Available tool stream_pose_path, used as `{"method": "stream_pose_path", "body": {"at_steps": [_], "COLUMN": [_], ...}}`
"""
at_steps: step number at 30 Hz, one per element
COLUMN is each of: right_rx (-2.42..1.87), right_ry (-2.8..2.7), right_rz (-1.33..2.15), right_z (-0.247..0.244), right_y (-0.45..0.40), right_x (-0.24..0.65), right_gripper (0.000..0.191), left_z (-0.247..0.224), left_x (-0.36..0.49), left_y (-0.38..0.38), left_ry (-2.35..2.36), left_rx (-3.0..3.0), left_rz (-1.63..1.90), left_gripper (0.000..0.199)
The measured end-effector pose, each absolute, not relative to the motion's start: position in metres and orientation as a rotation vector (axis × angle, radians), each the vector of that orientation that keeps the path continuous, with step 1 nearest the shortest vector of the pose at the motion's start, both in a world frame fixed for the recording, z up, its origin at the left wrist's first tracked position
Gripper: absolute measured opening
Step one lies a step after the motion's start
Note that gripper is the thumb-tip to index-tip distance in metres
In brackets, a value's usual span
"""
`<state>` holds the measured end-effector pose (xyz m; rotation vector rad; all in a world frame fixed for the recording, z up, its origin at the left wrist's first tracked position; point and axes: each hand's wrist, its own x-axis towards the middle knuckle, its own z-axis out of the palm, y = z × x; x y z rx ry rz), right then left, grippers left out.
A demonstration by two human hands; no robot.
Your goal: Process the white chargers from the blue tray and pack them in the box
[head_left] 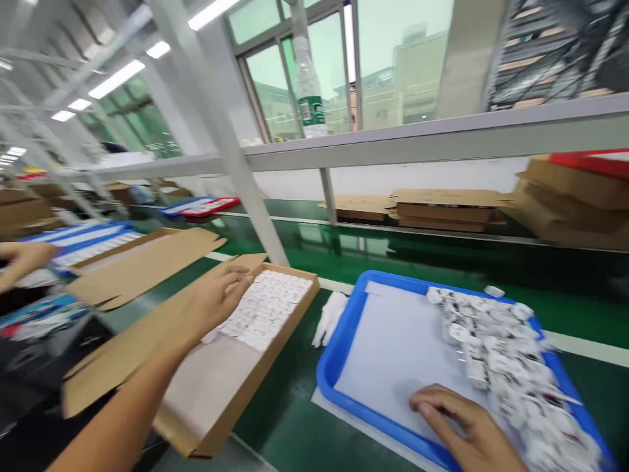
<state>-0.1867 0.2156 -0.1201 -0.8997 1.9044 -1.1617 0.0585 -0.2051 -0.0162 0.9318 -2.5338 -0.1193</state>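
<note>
My left hand [219,295] is over the open cardboard box [287,328], its fingertips at the upper left of the small white pieces [270,305] packed in its far part. Its fingers are bent and close together; what they hold, if anything, is hidden. White lining [211,380] shows in the near part of the box. My right hand [462,419] hovers above the near edge of the blue tray [339,367], thumb and index finger brought near each other, and nothing can be made out between them. Many white round parts [511,360] are heaped on the tray's right side.
A white glove [330,318] lies between box and tray. A slanted metal post [246,177] rises behind the box. Another person's hand [22,262] is at the far left, near blue trays [93,239]. Flattened cartons [442,206] sit under the shelf [417,141], which bears a bottle [310,105].
</note>
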Motion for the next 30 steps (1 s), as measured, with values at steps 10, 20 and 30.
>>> {"method": "stream_pose_path", "body": {"at_steps": [10,20,30], "right_rx": [-1.015,-0.940,-0.687], "right_ry": [1.799,1.822,1.771], "right_rz": [-1.362,-1.428,-1.959], "right_z": [-0.107,-0.113,-0.133], "right_y": [0.201,0.197,0.189], "right_x": [-0.179,-0.183,-0.189], "right_gripper": [0.032,0.023,0.048], "left_z": [-0.070,-0.122,-0.080], "left_x": [-0.183,-0.269,-0.153], "left_y": [-0.085,-0.021,-0.023], "left_ry": [-2.846,-2.615,-2.094], "left_rx": [0.092,0.280,0.229], "left_rz": [-0.831,-1.246,-2.091], "left_gripper": [0.038,0.029,0.073]}}
